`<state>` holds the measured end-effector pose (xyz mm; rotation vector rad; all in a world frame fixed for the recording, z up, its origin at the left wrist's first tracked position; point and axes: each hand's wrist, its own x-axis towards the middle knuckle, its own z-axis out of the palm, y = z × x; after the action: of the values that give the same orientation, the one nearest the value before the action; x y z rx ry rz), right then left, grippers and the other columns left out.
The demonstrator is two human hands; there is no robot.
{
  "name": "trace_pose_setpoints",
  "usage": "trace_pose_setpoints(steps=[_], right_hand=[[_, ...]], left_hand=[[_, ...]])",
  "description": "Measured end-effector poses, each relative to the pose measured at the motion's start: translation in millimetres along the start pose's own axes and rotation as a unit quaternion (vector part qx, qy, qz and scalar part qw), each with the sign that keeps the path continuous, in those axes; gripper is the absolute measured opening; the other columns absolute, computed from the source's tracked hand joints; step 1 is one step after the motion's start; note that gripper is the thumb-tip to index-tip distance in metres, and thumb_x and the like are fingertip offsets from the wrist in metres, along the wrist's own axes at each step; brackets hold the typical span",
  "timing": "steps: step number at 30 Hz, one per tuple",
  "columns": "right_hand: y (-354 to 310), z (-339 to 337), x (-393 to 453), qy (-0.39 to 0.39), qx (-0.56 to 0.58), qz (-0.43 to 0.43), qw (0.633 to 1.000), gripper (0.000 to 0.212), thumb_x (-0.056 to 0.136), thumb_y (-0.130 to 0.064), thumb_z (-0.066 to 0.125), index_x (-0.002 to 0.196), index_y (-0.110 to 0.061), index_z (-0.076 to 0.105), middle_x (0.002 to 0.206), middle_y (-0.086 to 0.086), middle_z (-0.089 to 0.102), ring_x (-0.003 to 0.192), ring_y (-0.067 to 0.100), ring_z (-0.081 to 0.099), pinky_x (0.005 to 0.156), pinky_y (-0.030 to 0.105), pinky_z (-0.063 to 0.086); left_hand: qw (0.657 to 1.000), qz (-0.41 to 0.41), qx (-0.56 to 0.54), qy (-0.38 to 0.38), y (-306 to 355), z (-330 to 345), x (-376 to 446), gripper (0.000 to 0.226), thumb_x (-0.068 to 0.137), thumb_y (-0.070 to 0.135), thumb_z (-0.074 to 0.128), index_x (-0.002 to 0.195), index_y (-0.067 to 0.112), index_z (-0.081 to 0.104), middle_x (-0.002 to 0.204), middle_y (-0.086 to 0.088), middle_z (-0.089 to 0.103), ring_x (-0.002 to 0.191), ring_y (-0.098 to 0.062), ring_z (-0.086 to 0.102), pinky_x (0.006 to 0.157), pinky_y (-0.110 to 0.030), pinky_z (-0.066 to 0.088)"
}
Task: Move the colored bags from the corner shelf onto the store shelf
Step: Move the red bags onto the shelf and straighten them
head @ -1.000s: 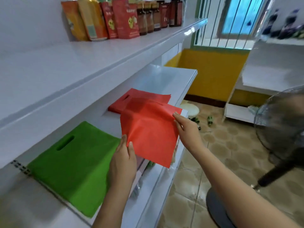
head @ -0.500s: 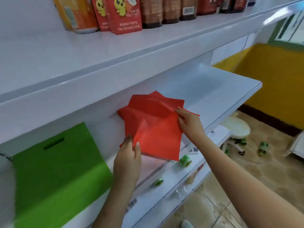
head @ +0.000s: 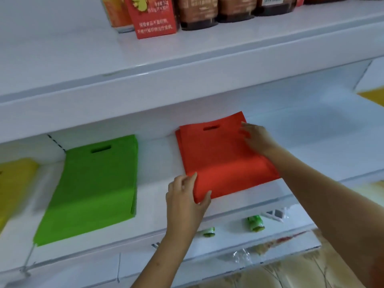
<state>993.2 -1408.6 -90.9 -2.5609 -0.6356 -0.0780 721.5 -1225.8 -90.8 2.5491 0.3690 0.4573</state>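
Lying flat on the white shelf point(head: 158, 163), the red bag point(head: 220, 159) has its near-left corner pinched by the left hand point(head: 187, 196); the right hand point(head: 255, 138) presses its far-right edge, fingers straight. Left of it lie a green bag point(head: 93, 183) and a yellow bag point(head: 12, 183); below, two green rolls point(head: 255, 223).

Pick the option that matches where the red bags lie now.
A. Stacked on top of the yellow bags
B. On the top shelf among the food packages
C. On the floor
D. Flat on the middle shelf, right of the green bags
D: the red bags lie flat on the middle shelf, apart from the green bags to their left, with both hands on them.
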Motion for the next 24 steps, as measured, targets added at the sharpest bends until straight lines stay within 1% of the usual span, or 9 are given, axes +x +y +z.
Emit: trace_pose_setpoints(steps=[2, 4, 5, 7, 9, 12, 16, 20, 24], right_hand=[[-0.7, 4.4, 6.9, -0.036, -0.009, -0.007, 0.999, 0.041, 0.087, -0.002, 0.056, 0.127, -0.011, 0.063, 0.146, 0.014, 0.046, 0.133, 0.026, 0.047, 0.113, 0.030, 0.029], [-4.7, 8.3, 9.4, -0.058, -0.005, 0.004, 0.998, 0.047, 0.088, -0.004, 0.051, 0.133, -0.014, 0.058, 0.151, 0.012, 0.039, 0.136, 0.027, 0.043, 0.114, 0.034, 0.031], [-8.6, 8.5, 9.3, -0.057, -0.008, 0.019, 0.998, 0.048, 0.089, -0.006, 0.049, 0.136, -0.015, 0.056, 0.153, 0.012, 0.036, 0.135, 0.029, 0.042, 0.113, 0.035, 0.033], [-15.4, 10.0, 10.3, -0.051, -0.023, 0.067, 0.996, 0.047, 0.091, -0.010, 0.048, 0.138, -0.012, 0.051, 0.155, 0.015, 0.029, 0.133, 0.035, 0.043, 0.108, 0.039, 0.037], [-21.7, 9.5, 11.9, -0.052, -0.025, 0.088, 0.994, 0.046, 0.089, -0.013, 0.051, 0.135, -0.006, 0.049, 0.153, 0.020, 0.031, 0.130, 0.038, 0.044, 0.105, 0.041, 0.039], [-26.2, 7.7, 12.0, -0.077, -0.030, 0.090, 0.993, 0.045, 0.088, -0.017, 0.052, 0.131, -0.004, 0.051, 0.145, 0.020, 0.041, 0.129, 0.036, 0.044, 0.105, 0.041, 0.040], [-45.5, 8.7, 11.9, -0.060, -0.091, 0.139, 0.984, 0.042, 0.091, -0.027, 0.049, 0.128, -0.007, 0.053, 0.139, 0.016, 0.042, 0.126, 0.039, 0.041, 0.101, 0.044, 0.039], [-93.8, 23.5, 16.9, -0.028, -0.068, 0.083, 0.994, 0.048, 0.093, -0.033, 0.048, 0.135, -0.009, 0.049, 0.155, 0.015, 0.027, 0.139, 0.039, 0.027, 0.112, 0.047, 0.029], [-165.0, 37.7, 8.5, -0.059, 0.015, -0.003, 0.998, 0.054, 0.095, -0.035, 0.047, 0.144, -0.012, 0.039, 0.156, 0.012, 0.027, 0.140, 0.036, 0.030, 0.109, 0.048, 0.032]], left_hand=[[0.999, -0.020, -0.016, -0.021, -0.1, 7.7, 1.7, 0.082, 0.080, 0.068, 0.053, 0.145, 0.019, 0.046, 0.144, -0.009, 0.042, 0.132, -0.026, 0.042, 0.109, -0.039, 0.042], [0.997, -0.027, -0.032, -0.069, 3.2, 15.1, 0.2, 0.089, 0.082, 0.068, 0.058, 0.153, 0.021, 0.033, 0.160, -0.012, 0.021, 0.148, -0.024, 0.024, 0.119, -0.032, 0.027], [0.996, -0.021, -0.036, -0.084, 6.3, 17.7, 0.0, 0.089, 0.084, 0.064, 0.061, 0.155, 0.022, 0.029, 0.164, -0.011, 0.013, 0.150, -0.022, 0.018, 0.120, -0.027, 0.022], [0.995, -0.017, -0.047, -0.090, 10.4, 21.1, 2.2, 0.084, 0.088, 0.056, 0.063, 0.157, 0.024, 0.025, 0.166, -0.008, 0.003, 0.152, -0.019, 0.014, 0.119, -0.025, 0.022], [0.994, -0.026, -0.048, -0.090, 8.8, 24.1, 6.1, 0.078, 0.092, 0.052, 0.060, 0.157, 0.023, 0.026, 0.167, -0.006, 0.000, 0.152, -0.018, 0.015, 0.117, -0.024, 0.024], [0.994, -0.039, -0.037, -0.093, 3.3, 27.8, 8.8, 0.076, 0.095, 0.053, 0.055, 0.156, 0.020, 0.026, 0.167, -0.004, 0.000, 0.152, -0.016, 0.014, 0.114, -0.018, 0.018], [0.994, -0.046, -0.041, -0.085, 3.3, 23.8, 7.9, 0.087, 0.088, 0.064, 0.053, 0.157, 0.018, 0.026, 0.167, -0.005, 0.000, 0.153, -0.015, 0.011, 0.114, -0.015, 0.013], [0.992, -0.079, -0.068, -0.071, 0.3, 8.8, 2.1, 0.084, 0.089, 0.068, 0.045, 0.157, 0.024, 0.024, 0.167, -0.002, 0.000, 0.153, -0.013, 0.008, 0.119, -0.022, 0.016], [0.991, -0.100, -0.080, -0.034, -20.2, -22.9, -6.2, 0.077, 0.093, 0.065, 0.045, 0.157, 0.027, 0.025, 0.167, 0.006, 0.002, 0.151, -0.010, 0.015, 0.118, -0.025, 0.025]])
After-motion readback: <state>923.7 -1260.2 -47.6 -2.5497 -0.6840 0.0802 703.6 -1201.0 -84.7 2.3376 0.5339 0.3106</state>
